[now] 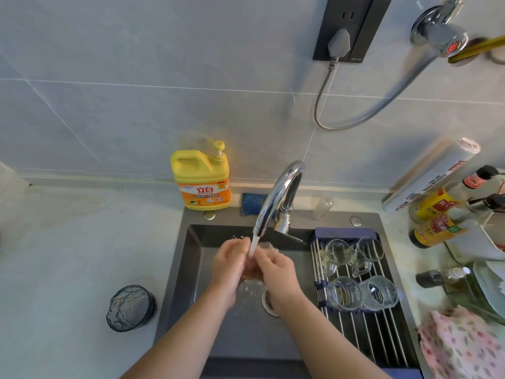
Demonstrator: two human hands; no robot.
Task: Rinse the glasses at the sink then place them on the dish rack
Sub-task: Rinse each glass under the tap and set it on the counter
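As water runs from the faucet (278, 192) into the sink (188, 269), a glass (269, 247) is held under the stream (253, 246) in the head view, over the middle of the sink and just behind the drain (269, 298); it is largely hidden by the hands, so only a clear edge and an amber tint between the palms are made out. Several clear glasses (344, 292) are already set toward the far end of the dish rack (355, 321), which is laid over the right side of the sink; that part of the task is judged done. One dark glass (131, 307) stands on the counter (68, 242) near the sink's left edge and is judged not yet rinsed; the glass in hand is yet to be placed on the rack.

The left hand (228, 265) is wrapped round the glass from the left, fingers curled; the right hand (276, 272) is closed over it from the right, fingers bent across its near side; both are judged to be grasping the same glass. Both forearms are stretched forward from the near edge of the sink; the hands are brought together beneath the faucet.
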